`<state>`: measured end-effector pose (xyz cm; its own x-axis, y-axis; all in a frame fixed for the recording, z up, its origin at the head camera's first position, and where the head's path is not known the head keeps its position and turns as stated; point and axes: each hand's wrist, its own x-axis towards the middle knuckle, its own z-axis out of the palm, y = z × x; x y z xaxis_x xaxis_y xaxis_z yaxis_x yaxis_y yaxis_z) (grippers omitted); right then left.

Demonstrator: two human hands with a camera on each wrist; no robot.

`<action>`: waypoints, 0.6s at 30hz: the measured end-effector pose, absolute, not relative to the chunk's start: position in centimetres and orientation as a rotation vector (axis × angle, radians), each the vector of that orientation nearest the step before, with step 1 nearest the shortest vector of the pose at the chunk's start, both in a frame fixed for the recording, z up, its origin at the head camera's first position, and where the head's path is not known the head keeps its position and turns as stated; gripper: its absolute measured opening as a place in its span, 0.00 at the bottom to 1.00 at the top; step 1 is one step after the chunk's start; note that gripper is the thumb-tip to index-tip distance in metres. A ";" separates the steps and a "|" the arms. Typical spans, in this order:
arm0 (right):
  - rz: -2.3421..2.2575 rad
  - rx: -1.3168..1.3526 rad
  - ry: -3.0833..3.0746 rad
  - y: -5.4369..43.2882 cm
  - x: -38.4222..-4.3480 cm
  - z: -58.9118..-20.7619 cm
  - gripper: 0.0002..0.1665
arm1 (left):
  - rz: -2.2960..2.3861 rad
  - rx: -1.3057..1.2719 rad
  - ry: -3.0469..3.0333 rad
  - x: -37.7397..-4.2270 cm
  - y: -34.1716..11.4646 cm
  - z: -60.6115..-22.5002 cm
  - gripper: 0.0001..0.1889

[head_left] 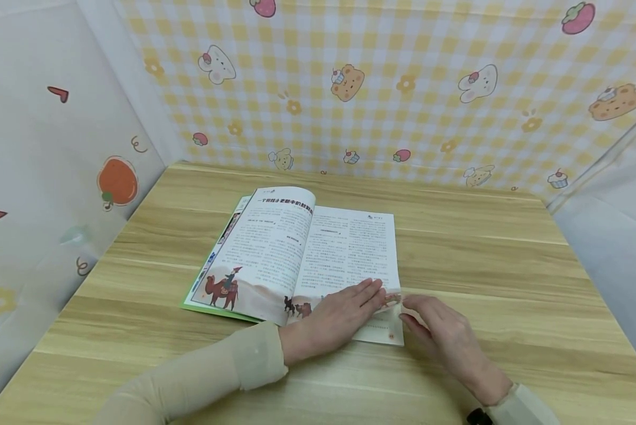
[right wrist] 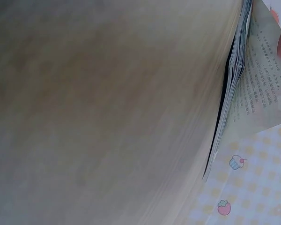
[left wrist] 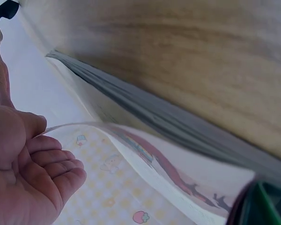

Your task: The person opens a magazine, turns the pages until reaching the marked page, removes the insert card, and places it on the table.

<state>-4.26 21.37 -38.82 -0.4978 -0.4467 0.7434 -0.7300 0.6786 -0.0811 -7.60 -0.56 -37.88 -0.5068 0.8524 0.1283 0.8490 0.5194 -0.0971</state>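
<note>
An open magazine [head_left: 277, 248] lies on the wooden table, its text pages illustrated with camels along the bottom. My left hand [head_left: 344, 313] rests flat across the lower part of the right-hand page [head_left: 344, 242], fingers nearly straight toward its outer edge. At that edge, my right hand [head_left: 450, 336] pinches the page between thumb and fingers. The lower part of the page bends up, baring part of the sheet below [head_left: 384, 330]. From the left wrist, the lifted page [left wrist: 178, 161] bows away from the stack. Printed text shows on the page [right wrist: 262, 79] in the right wrist view.
Wood-grain tabletop [head_left: 509, 283] surrounds the magazine. Behind it hangs a yellow checked cloth [head_left: 376, 118] with cartoon bears and strawberries. White cloth [head_left: 36, 147] with drawings covers the left side. A dark device [head_left: 479, 417] sits at the right wrist.
</note>
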 end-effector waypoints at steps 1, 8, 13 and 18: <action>0.513 0.899 -2.172 21.4 -4.3 -38.8 0.21 | 0.023 -1.465 -2.591 -7.7 -0.6 -37.9 0.24; 0.541 0.969 -2.273 21.5 -3.9 -39.0 0.20 | -0.028 -1.470 -2.613 -8.0 -0.8 -37.8 0.24; 0.504 1.059 -2.470 21.4 -4.0 -39.5 0.20 | -0.005 -1.448 -2.623 -8.2 -0.8 -37.8 0.27; 0.438 1.159 -2.601 21.2 -4.2 -39.9 0.24 | -0.019 -1.455 -2.614 -8.3 -1.0 -37.8 0.30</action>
